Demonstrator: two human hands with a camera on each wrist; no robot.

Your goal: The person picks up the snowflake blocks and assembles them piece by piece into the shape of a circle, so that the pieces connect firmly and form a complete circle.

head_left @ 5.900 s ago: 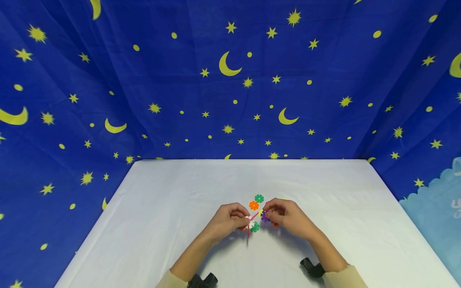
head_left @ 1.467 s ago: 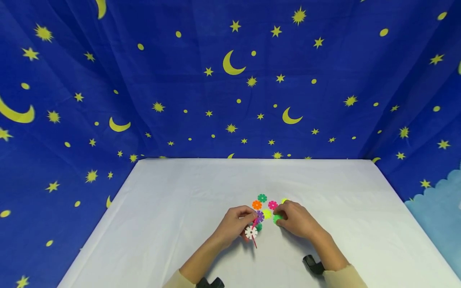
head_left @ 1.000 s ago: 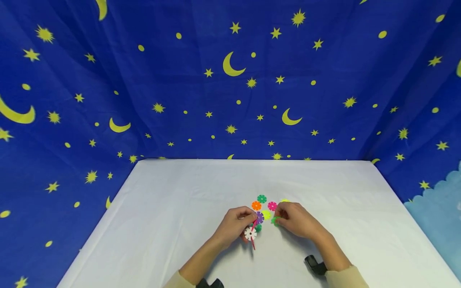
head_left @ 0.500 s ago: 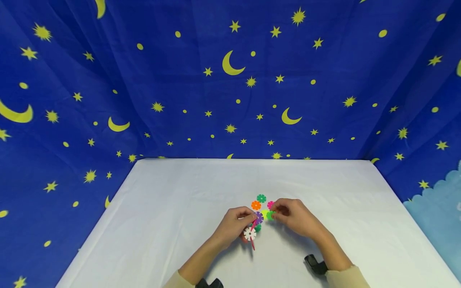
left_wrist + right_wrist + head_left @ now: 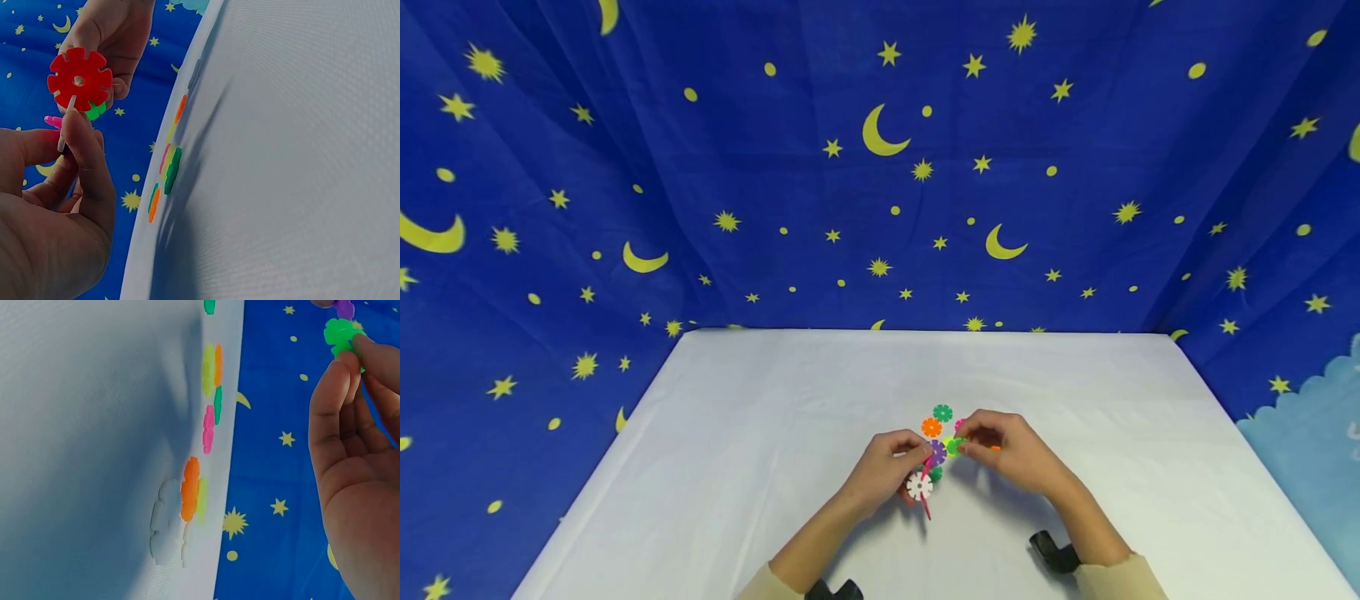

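Observation:
My left hand (image 5: 883, 471) pinches a small joined cluster of notched plastic discs. Its white disc (image 5: 919, 486) faces up in the head view, and a purple disc (image 5: 937, 452) sits at the top by the fingertips. A red disc (image 5: 79, 79) of the cluster shows flat in the left wrist view. Between thumb and fingers my right hand (image 5: 1011, 450) grips a bright green disc (image 5: 340, 334), held close beside the purple disc (image 5: 345, 307). Both hands are raised above the table in the wrist views.
Loose discs lie on the white table (image 5: 775, 400): a dark green disc (image 5: 942, 413), an orange disc (image 5: 932, 427) and a pink disc (image 5: 208, 429) among them. White discs (image 5: 165, 522) lie near the right hand. A blue star-patterned cloth (image 5: 880, 208) stands behind.
Earlier the right hand held the purple disc; now that sits in the left hand's cluster. The right hand has picked up the green disc and moved it left, close to the purple one.

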